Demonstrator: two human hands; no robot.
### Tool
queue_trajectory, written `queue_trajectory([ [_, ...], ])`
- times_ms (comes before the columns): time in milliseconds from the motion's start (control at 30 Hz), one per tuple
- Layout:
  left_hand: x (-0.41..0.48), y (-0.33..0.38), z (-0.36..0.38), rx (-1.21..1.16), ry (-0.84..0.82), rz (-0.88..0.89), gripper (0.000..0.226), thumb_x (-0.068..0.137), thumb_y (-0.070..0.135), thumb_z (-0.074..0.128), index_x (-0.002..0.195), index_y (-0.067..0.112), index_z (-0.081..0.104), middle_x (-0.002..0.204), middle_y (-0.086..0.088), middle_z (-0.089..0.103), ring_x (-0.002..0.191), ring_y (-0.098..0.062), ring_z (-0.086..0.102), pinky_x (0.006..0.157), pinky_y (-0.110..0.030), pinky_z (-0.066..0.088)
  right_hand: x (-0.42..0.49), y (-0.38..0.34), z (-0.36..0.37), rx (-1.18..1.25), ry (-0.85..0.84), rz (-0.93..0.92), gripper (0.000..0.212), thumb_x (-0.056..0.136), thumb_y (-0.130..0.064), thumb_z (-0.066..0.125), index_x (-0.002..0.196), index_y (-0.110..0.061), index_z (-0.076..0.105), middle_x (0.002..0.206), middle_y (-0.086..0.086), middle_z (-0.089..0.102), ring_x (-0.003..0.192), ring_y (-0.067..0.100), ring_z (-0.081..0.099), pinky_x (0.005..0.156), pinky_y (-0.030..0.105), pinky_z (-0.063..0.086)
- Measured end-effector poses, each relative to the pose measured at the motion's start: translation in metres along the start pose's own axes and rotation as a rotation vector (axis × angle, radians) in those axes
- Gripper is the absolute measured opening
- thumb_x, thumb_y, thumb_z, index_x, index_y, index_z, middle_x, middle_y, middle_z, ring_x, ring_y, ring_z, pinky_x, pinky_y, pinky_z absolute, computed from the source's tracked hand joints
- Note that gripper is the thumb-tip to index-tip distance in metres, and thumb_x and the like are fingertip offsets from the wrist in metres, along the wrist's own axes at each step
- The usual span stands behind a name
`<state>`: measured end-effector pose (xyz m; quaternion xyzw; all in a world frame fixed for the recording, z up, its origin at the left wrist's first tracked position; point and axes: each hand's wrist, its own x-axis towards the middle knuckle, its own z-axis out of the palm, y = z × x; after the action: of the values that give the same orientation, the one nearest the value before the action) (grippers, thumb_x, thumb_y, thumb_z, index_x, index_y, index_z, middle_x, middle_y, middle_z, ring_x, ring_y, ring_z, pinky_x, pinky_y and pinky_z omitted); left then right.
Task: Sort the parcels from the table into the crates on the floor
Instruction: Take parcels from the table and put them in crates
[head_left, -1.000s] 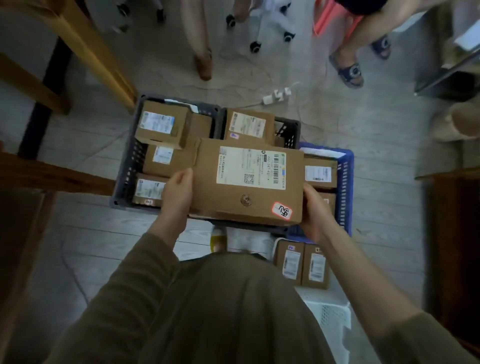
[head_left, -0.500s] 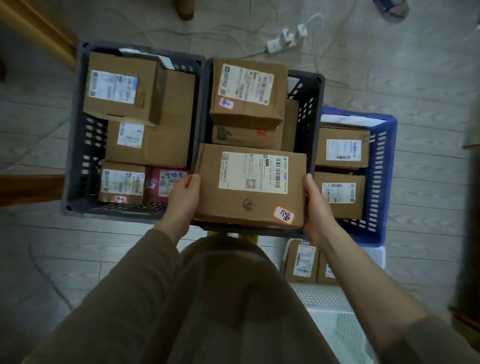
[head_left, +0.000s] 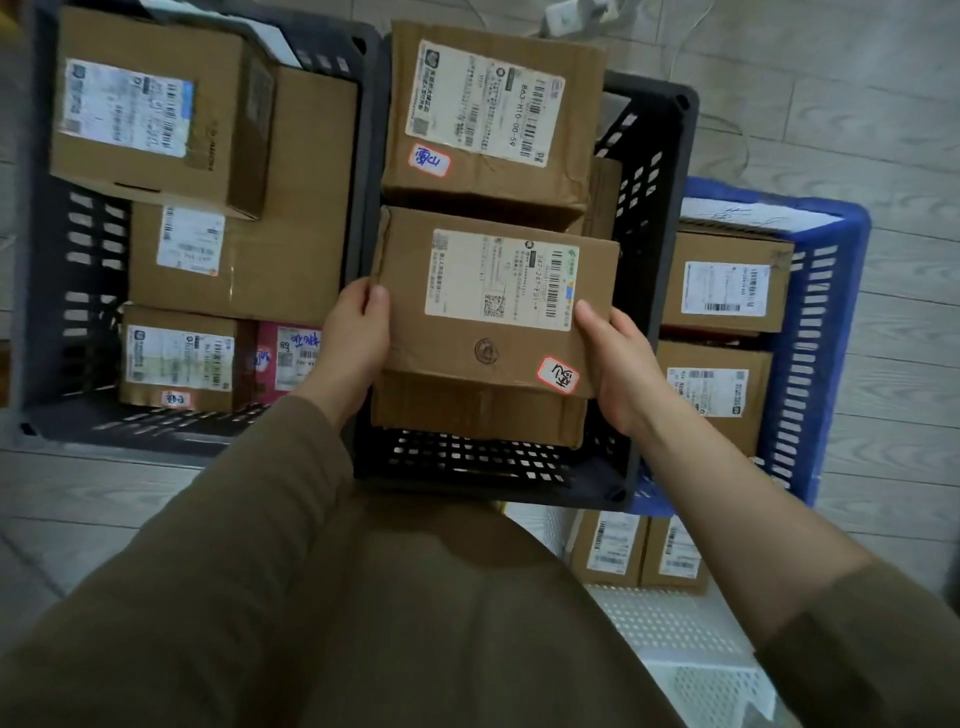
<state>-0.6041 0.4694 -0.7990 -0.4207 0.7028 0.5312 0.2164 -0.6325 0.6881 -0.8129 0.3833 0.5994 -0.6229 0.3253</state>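
Left hand (head_left: 353, 338) and right hand (head_left: 618, 369) clamp the short ends of the held parcel (head_left: 452, 353), thumbs on top. Its long axis runs 9 to 3 o'clock, label up, red-edged sticker at the 5 o'clock corner. It sits inside the dark crate (head_left: 649, 156), over a lower box (head_left: 478, 415); contact cannot be determined. Its 12 o'clock edge meets a labelled box (head_left: 488, 104). Bare crate floor shows at 6 o'clock. Half a second ago it overlapped the near rim.
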Motion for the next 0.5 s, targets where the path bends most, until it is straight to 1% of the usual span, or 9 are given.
queue_trajectory([
  [33,0.004,0.001,0.001,0.001,0.001,0.005,0.044,0.102,0.03,0.029,0.143,0.013,0.034,0.138,-0.006,0.045,0.116,-0.015,0.046,0.09,-0.026,0.038,0.004,-0.001,0.001,0.002,-0.002,-0.005,0.038,0.093,-0.027,0.056,0.129,-0.015,0.05,0.106,0.004,0.07,0.09,0.018,0.069,0.069,0.034,0.056],
  [133,0.011,0.006,0.003,-0.015,0.014,0.023,0.043,0.103,0.03,0.028,0.142,0.014,0.034,0.136,-0.005,0.046,0.107,-0.009,0.043,0.087,-0.024,0.037,0.013,-0.006,0.004,0.023,-0.004,-0.018,0.038,0.093,-0.027,0.057,0.129,-0.015,0.05,0.105,0.004,0.07,0.087,0.017,0.07,0.067,0.033,0.056],
  [267,0.019,0.009,0.002,-0.019,0.029,0.037,0.042,0.103,0.029,0.028,0.141,0.013,0.034,0.135,-0.005,0.046,0.107,-0.01,0.043,0.087,-0.024,0.037,0.019,-0.014,0.011,0.021,-0.002,-0.029,0.038,0.094,-0.026,0.056,0.13,-0.015,0.049,0.103,0.002,0.07,0.08,0.013,0.071,0.061,0.029,0.056],
  [333,0.023,0.01,0.0,-0.001,0.028,0.042,0.041,0.103,0.029,0.029,0.14,0.012,0.036,0.134,-0.006,0.048,0.109,-0.012,0.046,0.087,-0.025,0.038,0.02,-0.018,0.014,0.028,0.0,-0.032,0.039,0.095,-0.026,0.055,0.131,-0.014,0.048,0.103,0.003,0.069,0.076,0.012,0.071,0.058,0.027,0.055],
  [433,0.029,0.011,-0.002,0.015,0.013,0.021,0.044,0.102,0.03,0.029,0.142,0.012,0.035,0.136,-0.008,0.047,0.119,-0.019,0.048,0.095,-0.029,0.04,0.021,-0.02,0.018,0.024,0.025,-0.038,0.038,0.095,-0.025,0.054,0.131,-0.013,0.047,0.101,0.001,0.069,0.071,0.009,0.07,0.055,0.025,0.055],
  [500,0.031,0.011,-0.003,0.013,0.001,0.014,0.044,0.102,0.031,0.029,0.142,0.012,0.035,0.136,-0.008,0.048,0.119,-0.02,0.048,0.093,-0.029,0.041,0.021,-0.02,0.02,0.007,0.037,-0.05,0.038,0.095,-0.026,0.054,0.131,-0.013,0.048,0.1,0.001,0.068,0.072,0.009,0.07,0.054,0.023,0.054],
])
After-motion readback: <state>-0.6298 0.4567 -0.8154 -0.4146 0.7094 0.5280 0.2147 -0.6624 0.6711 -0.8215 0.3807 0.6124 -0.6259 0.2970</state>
